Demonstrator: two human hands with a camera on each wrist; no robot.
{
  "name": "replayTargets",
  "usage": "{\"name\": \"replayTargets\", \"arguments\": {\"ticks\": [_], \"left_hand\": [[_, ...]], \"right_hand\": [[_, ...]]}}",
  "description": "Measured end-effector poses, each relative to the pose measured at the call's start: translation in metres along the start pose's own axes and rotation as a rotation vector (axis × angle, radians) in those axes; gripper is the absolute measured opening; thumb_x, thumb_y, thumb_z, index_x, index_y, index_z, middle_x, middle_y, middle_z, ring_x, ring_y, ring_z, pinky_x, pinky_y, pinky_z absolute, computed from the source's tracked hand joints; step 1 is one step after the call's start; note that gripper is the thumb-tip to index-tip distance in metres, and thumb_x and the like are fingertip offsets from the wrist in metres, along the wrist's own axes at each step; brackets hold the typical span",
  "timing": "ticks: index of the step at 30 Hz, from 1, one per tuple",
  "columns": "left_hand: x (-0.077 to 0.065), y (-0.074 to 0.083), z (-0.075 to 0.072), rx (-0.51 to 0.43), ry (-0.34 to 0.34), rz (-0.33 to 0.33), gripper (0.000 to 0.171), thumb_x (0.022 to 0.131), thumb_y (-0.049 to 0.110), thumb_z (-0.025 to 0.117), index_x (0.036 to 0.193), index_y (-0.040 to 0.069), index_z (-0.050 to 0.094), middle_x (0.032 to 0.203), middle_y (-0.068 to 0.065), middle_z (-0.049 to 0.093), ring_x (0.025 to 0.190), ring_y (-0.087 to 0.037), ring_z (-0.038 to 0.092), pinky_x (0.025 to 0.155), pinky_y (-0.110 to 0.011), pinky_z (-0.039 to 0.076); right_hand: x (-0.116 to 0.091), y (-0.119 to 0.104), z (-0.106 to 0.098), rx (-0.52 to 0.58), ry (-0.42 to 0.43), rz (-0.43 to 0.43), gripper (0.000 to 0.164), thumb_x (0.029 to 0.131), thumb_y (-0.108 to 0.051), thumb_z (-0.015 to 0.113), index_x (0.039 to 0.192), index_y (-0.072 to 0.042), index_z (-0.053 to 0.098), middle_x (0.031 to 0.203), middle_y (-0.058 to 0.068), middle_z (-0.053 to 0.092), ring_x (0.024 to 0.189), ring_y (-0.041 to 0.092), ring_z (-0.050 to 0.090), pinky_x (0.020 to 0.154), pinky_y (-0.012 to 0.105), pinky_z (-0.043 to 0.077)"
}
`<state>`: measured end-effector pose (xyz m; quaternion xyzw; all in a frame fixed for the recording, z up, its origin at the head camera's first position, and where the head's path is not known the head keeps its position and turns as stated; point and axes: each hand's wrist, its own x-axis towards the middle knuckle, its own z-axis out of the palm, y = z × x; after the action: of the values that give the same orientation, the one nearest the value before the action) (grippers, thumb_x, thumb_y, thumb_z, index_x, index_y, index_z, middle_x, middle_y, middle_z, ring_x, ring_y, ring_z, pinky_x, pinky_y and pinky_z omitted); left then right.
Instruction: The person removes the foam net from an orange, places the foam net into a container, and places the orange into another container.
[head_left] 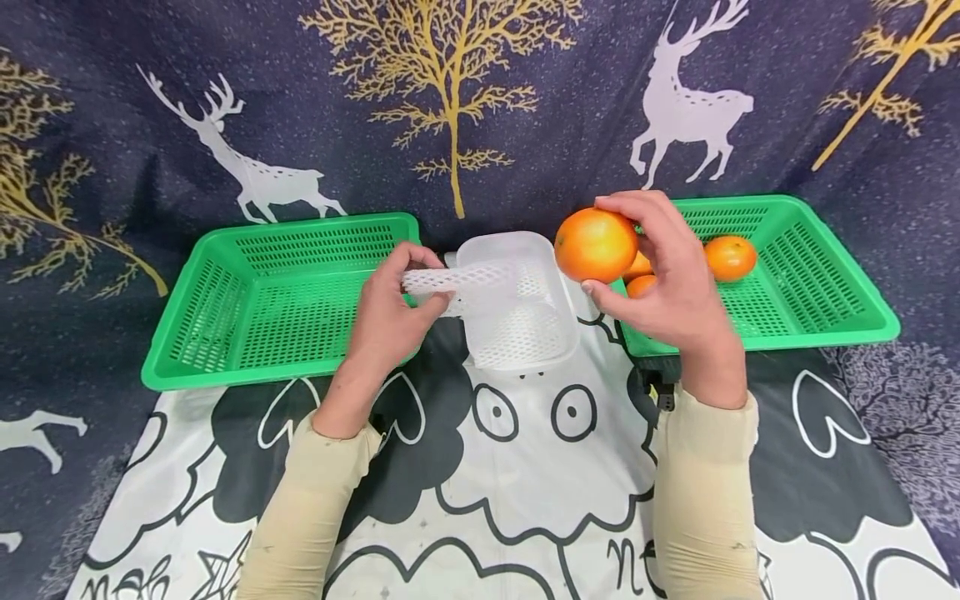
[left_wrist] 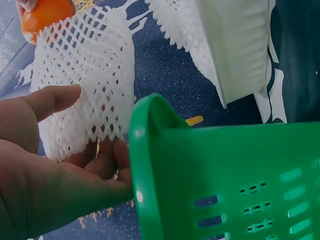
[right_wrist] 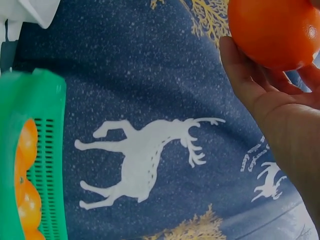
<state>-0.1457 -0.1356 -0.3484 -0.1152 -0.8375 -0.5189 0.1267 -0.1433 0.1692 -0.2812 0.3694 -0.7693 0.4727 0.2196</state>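
My left hand (head_left: 393,308) pinches a white foam net sleeve (head_left: 457,279) between thumb and fingers, above the inner end of the left green basket. In the left wrist view the sleeve (left_wrist: 95,75) is a tube of open mesh, with the thumb of the left hand (left_wrist: 65,175) on its near side. My right hand (head_left: 671,279) grips an orange (head_left: 596,244) by its top and underside, raised by the right basket's inner edge. The orange (right_wrist: 277,30) also shows in the right wrist view. The orange and the sleeve are apart.
A translucent white plastic container (head_left: 521,354) with more foam netting stands between the baskets. The left green basket (head_left: 247,379) has no fruit visible in it. More oranges (head_left: 730,258) lie in the right green basket (head_left: 840,329). A patterned cloth (head_left: 525,492) covers the table; a dark printed curtain hangs behind.
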Motion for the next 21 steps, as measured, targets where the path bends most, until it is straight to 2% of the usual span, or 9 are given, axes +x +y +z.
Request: {"name": "replayTargets", "arguments": {"ticks": [4, 9, 13, 17, 21], "left_hand": [[0.001, -0.002, 0.006, 0.044, 0.014, 0.012, 0.027, 0.087, 0.005, 0.075, 0.104, 0.019, 0.059, 0.102, 0.004, 0.065, 0.094, -0.015, 0.060, 0.078, -0.042, 0.051], [0.003, 0.000, 0.008, 0.097, 0.024, 0.003, 0.034, 0.085, 0.006, 0.076, 0.110, 0.020, 0.057, 0.101, 0.003, 0.064, 0.091, -0.016, 0.059, 0.074, -0.038, 0.049], [0.006, 0.004, 0.008, 0.118, 0.015, 0.049, 0.037, 0.085, 0.003, 0.075, 0.113, 0.019, 0.057, 0.100, 0.002, 0.063, 0.088, -0.016, 0.058, 0.075, -0.036, 0.047], [0.012, 0.008, 0.008, 0.135, 0.013, 0.086, 0.034, 0.083, 0.000, 0.074, 0.108, 0.018, 0.062, 0.098, 0.003, 0.063, 0.087, -0.015, 0.057, 0.076, -0.036, 0.047], [0.018, 0.013, 0.011, 0.203, 0.007, 0.104, 0.027, 0.084, 0.002, 0.074, 0.103, 0.020, 0.068, 0.100, 0.004, 0.065, 0.093, -0.015, 0.059, 0.080, -0.036, 0.048]], "right_hand": [[-0.003, 0.005, -0.005, 0.016, 0.017, 0.011, 0.069, 0.064, 0.015, 0.080, 0.128, 0.015, 0.054, 0.122, 0.031, 0.052, 0.109, 0.027, 0.054, 0.091, 0.024, 0.052], [-0.007, 0.009, -0.009, 0.045, 0.038, 0.046, 0.069, 0.063, 0.018, 0.079, 0.127, 0.016, 0.053, 0.122, 0.031, 0.050, 0.109, 0.028, 0.054, 0.091, 0.024, 0.052], [-0.011, 0.011, -0.014, 0.049, 0.038, 0.109, 0.070, 0.062, 0.021, 0.079, 0.126, 0.016, 0.052, 0.122, 0.028, 0.050, 0.109, 0.026, 0.054, 0.091, 0.023, 0.052], [-0.015, 0.014, -0.021, 0.014, 0.012, 0.157, 0.070, 0.063, 0.021, 0.079, 0.127, 0.015, 0.051, 0.123, 0.026, 0.050, 0.109, 0.024, 0.054, 0.093, 0.021, 0.051], [-0.019, 0.022, -0.031, -0.028, -0.017, 0.198, 0.072, 0.063, 0.021, 0.080, 0.127, 0.014, 0.048, 0.125, 0.022, 0.049, 0.109, 0.022, 0.053, 0.093, 0.018, 0.050]]}}
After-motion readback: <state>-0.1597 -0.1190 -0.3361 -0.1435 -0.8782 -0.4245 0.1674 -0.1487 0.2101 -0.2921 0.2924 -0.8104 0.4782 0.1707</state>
